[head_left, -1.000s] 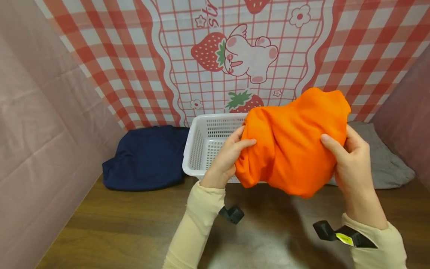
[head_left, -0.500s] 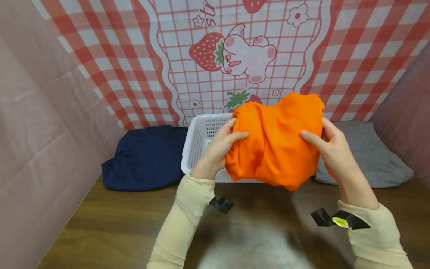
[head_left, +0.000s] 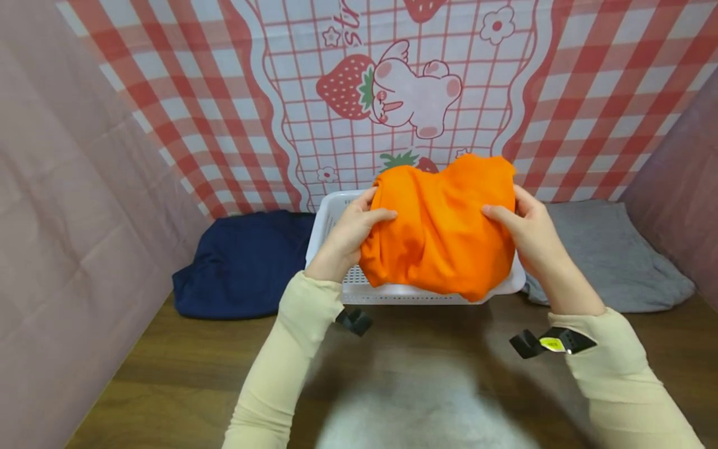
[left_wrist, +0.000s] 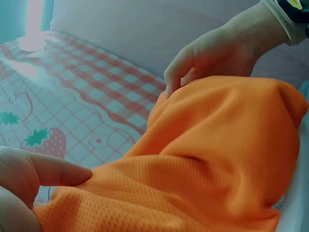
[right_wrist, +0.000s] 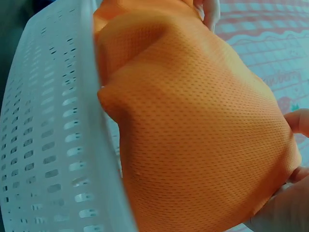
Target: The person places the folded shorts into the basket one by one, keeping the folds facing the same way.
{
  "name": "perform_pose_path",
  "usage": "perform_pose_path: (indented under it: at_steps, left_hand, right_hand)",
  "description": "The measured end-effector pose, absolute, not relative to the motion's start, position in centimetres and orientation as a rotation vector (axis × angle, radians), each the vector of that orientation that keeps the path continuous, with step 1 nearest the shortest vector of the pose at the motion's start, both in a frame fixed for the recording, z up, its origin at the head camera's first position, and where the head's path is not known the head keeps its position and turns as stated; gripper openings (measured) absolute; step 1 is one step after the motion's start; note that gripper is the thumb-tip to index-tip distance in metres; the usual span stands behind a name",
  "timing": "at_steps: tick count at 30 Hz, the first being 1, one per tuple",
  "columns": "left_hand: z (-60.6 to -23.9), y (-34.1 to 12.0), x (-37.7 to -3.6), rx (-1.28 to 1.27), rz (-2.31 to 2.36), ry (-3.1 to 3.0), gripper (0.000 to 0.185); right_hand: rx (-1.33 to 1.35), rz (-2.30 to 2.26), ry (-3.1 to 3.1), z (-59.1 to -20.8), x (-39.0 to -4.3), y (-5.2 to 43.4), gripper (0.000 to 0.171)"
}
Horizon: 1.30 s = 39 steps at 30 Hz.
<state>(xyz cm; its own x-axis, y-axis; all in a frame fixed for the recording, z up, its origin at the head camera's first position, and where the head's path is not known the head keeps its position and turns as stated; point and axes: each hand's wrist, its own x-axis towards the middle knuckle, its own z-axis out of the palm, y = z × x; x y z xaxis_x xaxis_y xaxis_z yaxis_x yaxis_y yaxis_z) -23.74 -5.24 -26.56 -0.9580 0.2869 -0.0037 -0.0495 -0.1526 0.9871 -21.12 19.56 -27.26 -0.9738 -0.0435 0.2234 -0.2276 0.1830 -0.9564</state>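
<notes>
A bundled piece of orange cloth (head_left: 440, 231), finely perforated in the right wrist view, is held between both hands. My left hand (head_left: 350, 234) grips its left end, thumb on the near face. At the other end, my right hand (head_left: 530, 234) pinches it in the same way. The cloth hangs over a white plastic basket (head_left: 417, 296) with slotted walls and hides most of its inside. In the right wrist view the cloth's lower edge lies close beside the basket wall (right_wrist: 53, 145); whether they touch I cannot tell.
Folded dark blue cloth (head_left: 241, 265) lies left of the basket. Grey cloth (head_left: 611, 255) lies to its right, partly behind the right forearm. A red-and-white checked curtain (head_left: 224, 112) hangs behind, and pink fabric (head_left: 73, 206) encloses the sides. Everything rests on a brown wooden table (head_left: 168, 380).
Both hands have carried the orange cloth leftward, from the basket's right side to over its middle. The grey cloth shows more now. The grip looks the same.
</notes>
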Motion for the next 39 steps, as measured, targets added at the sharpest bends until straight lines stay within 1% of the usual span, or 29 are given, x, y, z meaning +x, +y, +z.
perform_pose_path:
  at_steps: [8, 13, 19, 23, 29, 39]
  left_hand:
    - [-27.3, -6.4, -24.9, 0.211, 2.257, 1.812, 0.054]
    - [-27.5, -6.9, -25.3, 0.143, 2.286, 1.737, 0.053]
    - [-27.7, -8.0, -25.9, 0.065, 2.314, 1.643, 0.054]
    - [-27.7, -8.6, -26.3, 0.032, 2.341, 1.618, 0.055]
    - [-27.8, -9.1, -26.8, -0.059, 2.392, 1.582, 0.049]
    - [-28.3, -9.4, -27.6, -0.179, 2.41, 1.597, 0.042]
  right_hand:
    - [0.186, 2.122, -2.244, -27.9, -23.0, 20.0, 0.052]
    - [0.139, 2.175, -2.276, -27.8, -23.7, 20.1, 0.053]
    - [0.035, 2.063, -2.434, -27.7, -24.8, 20.4, 0.058]
    - [0.016, 1.949, -2.531, -27.7, -25.4, 20.6, 0.06]
    - [0.042, 1.723, -2.697, -27.7, -26.3, 20.7, 0.068]
    - [0.012, 1.543, -2.839, -28.0, -27.8, 20.5, 0.069]
